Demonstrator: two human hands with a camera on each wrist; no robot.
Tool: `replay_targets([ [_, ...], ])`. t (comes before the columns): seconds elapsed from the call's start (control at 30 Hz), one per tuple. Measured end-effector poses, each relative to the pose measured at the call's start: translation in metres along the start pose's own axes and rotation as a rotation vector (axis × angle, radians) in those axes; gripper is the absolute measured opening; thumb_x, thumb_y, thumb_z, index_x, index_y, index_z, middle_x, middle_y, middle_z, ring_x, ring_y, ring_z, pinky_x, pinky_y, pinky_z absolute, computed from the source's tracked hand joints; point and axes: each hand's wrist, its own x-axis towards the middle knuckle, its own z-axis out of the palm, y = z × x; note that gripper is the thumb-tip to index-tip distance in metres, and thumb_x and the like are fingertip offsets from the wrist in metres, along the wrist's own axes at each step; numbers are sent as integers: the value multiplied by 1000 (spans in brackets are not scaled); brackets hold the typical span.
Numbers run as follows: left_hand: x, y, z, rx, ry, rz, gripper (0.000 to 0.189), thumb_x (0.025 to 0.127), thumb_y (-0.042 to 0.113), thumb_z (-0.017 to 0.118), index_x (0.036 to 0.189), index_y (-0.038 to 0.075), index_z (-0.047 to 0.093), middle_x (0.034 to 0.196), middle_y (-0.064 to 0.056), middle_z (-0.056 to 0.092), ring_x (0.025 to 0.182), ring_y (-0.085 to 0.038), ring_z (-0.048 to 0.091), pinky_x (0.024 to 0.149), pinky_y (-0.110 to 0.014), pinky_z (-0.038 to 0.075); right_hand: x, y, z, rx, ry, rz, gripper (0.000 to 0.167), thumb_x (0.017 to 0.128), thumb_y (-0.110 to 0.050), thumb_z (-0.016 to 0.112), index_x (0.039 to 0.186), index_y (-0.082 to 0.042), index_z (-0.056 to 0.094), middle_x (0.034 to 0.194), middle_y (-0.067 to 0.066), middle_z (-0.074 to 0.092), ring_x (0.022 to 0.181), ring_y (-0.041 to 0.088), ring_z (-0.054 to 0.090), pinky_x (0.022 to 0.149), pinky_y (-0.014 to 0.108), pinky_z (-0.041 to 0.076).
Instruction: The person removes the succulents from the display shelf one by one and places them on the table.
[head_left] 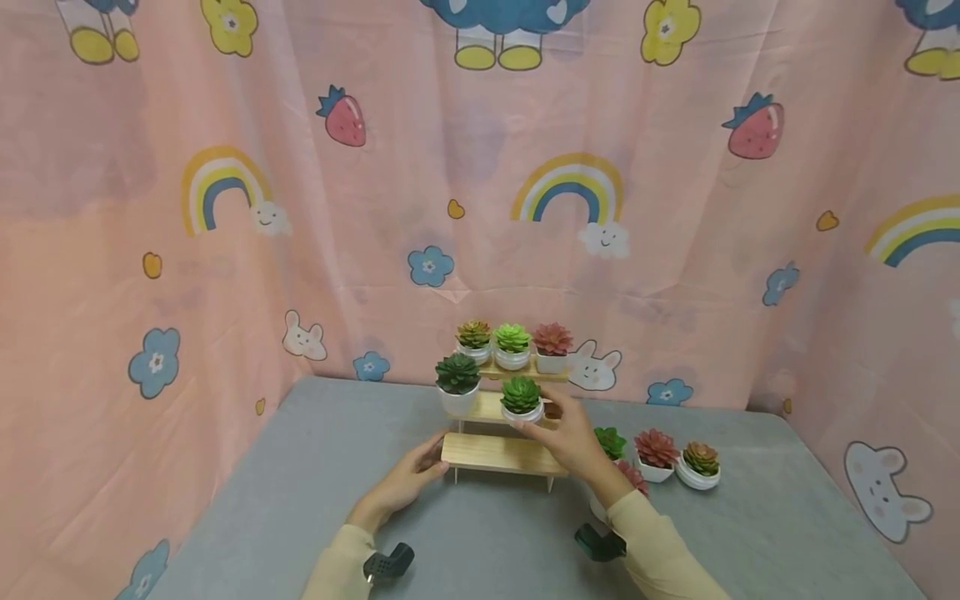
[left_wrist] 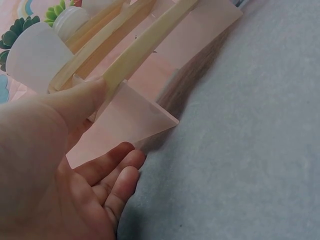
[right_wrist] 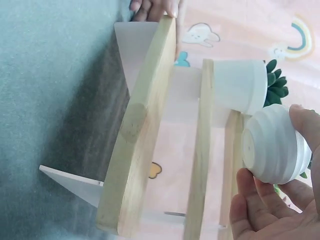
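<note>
partly, the right hand (head_left: 568,439) hides the white succulent pot (right_wrist: 274,145) it grips.

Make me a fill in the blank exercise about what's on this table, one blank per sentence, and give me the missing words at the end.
1. The person's ____ hand grips a potted green succulent.
2. In the head view, the left hand touches the ____ end of the lowest wooden shelf.
3. The top shelf holds ____ potted succulents.
4. Of the three shelves, the dark green succulent stands on the ____ one.

Missing words: right; left; three; middle.
</note>
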Motion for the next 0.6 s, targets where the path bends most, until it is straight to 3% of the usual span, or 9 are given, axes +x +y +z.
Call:
replay_targets([
  [0.37,-1,-5,2,-8,-8,18,65,104,34,55,161,15,29,154,-23,46,135,-39,52,110,-59,42,-26,2,-20,-45,44,-92,61,87,-16,80,141,-4,56,134,17,64,111,34,67,97,55,52],
  [0.5,-1,-6,2,2,-1,13,65,104,35,55,161,16,29,153,-21,48,133,-36,55,108,-57,45,-34,4,-29,-109,67,-94,62,87,-19,81,142,-5,56,132,14,66,107,28,68,93,45,54],
  [0.6,-1,-6,0,2,5,14,65,104,35,55,161,16,29,153,-22,48,133,-36,54,108,-57,44,-37,2,-35,-126,70,-83,63,88,-19,80,143,-3,54,132,15,66,108,29,67,92,46,55],
])
